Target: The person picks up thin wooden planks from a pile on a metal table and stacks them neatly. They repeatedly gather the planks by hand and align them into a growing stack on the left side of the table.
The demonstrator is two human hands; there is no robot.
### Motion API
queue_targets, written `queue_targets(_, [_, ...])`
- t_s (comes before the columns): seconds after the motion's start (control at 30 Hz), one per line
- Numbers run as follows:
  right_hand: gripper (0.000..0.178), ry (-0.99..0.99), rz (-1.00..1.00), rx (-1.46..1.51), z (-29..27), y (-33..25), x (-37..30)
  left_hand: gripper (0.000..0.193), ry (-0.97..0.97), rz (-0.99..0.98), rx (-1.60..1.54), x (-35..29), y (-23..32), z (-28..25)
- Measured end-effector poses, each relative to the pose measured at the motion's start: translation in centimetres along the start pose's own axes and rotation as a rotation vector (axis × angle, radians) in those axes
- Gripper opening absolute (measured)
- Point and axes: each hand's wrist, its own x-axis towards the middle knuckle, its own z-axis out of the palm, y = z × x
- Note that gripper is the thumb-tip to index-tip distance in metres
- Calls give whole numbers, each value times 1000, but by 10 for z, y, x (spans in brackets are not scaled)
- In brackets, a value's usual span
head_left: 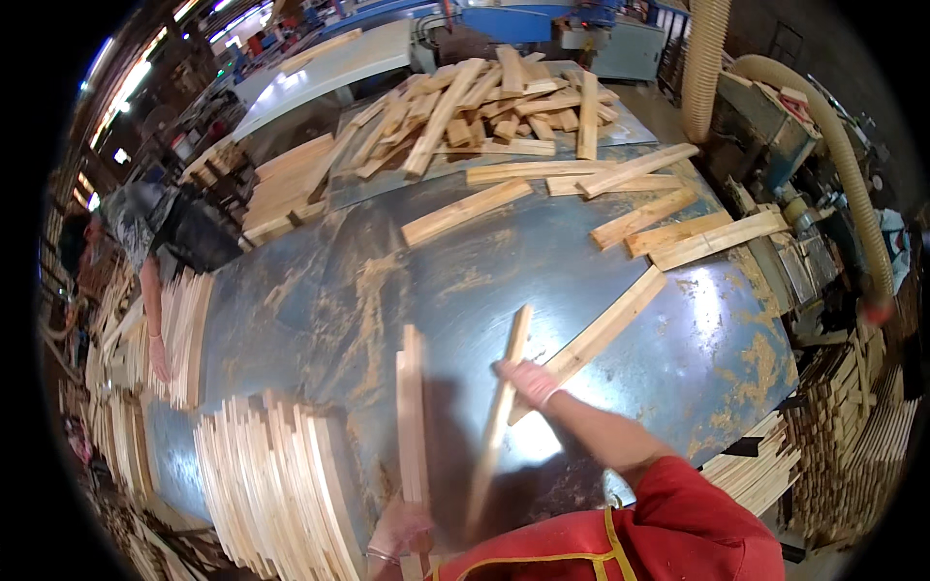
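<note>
Okay so the thing to watch here is the angle between what you've got in each hand: your right hand (531,383) has its grip closed around the upper half of a single pale strip (507,390), and that strip's long axis runs from the near edge of the desk (300,320) toward the far edge, top leaning a bit toward the right edge. Your left hand (405,528), down at the near edge, looks wrapped around the lower end of a pair of strips (413,416) lying side by side, pointing almost straight at the far edge. So the single strip sits to the right of the pair, a gap between them, nearly parallel but not quite. Its low end is blurred, so I can't tell if it's touching the desk or lifted. The diagonal board (605,329) slants off under your right wrist toward the right edge, so your right hand is clearly the nearer one. Materials-wise it's all bare wood, straight and squared off, visible grain, yellower on the diagonal board. Desk top is dark, shiny sheet metal with crusty tan sawdust (373,286) smeared over it. You've also got a tidy row of strips (276,489) by the near left corner and a messy heap of offcuts (494,107) along the far edge.
</note>
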Motion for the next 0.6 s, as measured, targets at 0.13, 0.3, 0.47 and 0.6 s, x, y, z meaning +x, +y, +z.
queue_targets(0.13, [46, -203, -357, -287, 172, -42, 0, 85, 375, -312, 0, 3, 103, -26])
queue_targets(0.3, [55, -358, -112, -123, 121, -120, -50, 64, 482, -586, 192, 1, 88, -36])
queue_targets(0.47, [66, 90, -539, -1037, -34, -2, -22, 58, 500, -597, 819, -72, -6, -25])
queue_targets(0.6, [50, -70, -377, -1310, -69, 3, -13, 77, 746, -534, 821, -39, -3, -35])
